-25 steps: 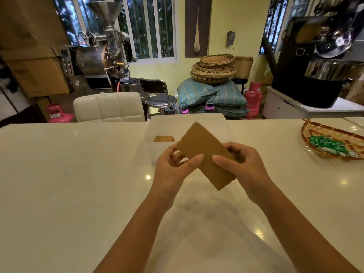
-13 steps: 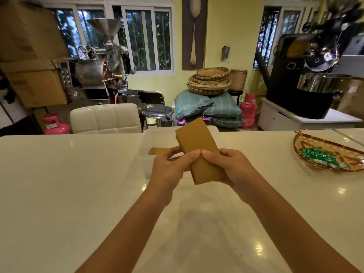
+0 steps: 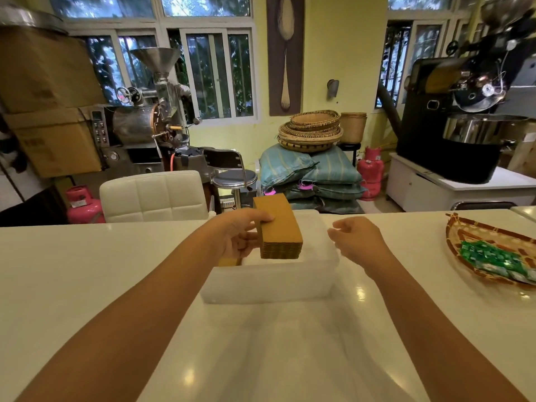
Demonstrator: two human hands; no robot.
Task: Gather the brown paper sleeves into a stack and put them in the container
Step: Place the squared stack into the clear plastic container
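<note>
One sleeve stack (image 3: 280, 227) over container (image 3: 269, 281) (another sleeve (image 3: 229, 261) inside), left hand (image 3: 240, 233) gripping.

brown sleeves (image 3: 280, 227) with ridged darker edges, translucent white container (image 3: 269, 281), glossy white table (image 3: 87, 271), woven tray (image 3: 464, 236) in tan with red-brown lines holding green packets (image 3: 490, 256), white quilted chair (image 3: 153, 195), pink cylinders (image 3: 82, 203), teal striped sacks (image 3: 310, 169).
</note>
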